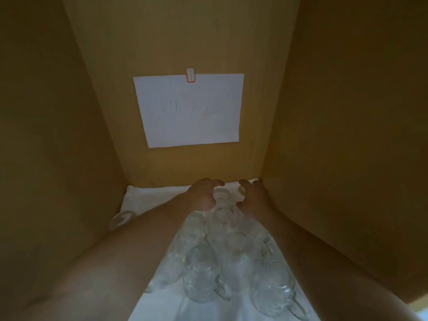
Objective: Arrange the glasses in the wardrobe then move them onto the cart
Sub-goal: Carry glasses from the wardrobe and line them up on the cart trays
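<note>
Several clear glass mugs [203, 274] stand close together on a white cloth [157, 198] inside a wooden wardrobe compartment. Both my arms reach deep into it. My left hand [203, 193] is at the back row, its fingers curved beside a glass [221, 195]. My right hand [253, 193] is just right of that glass, fingers curled near another small glass [242, 190] at the rear wall. Whether either hand actually grips a glass is unclear. One more glass [121, 218] stands alone by the left wall.
Wooden side walls [347, 135] close in on the left and right. A white paper sheet [190, 110] is taped to the back panel. The cart is out of view.
</note>
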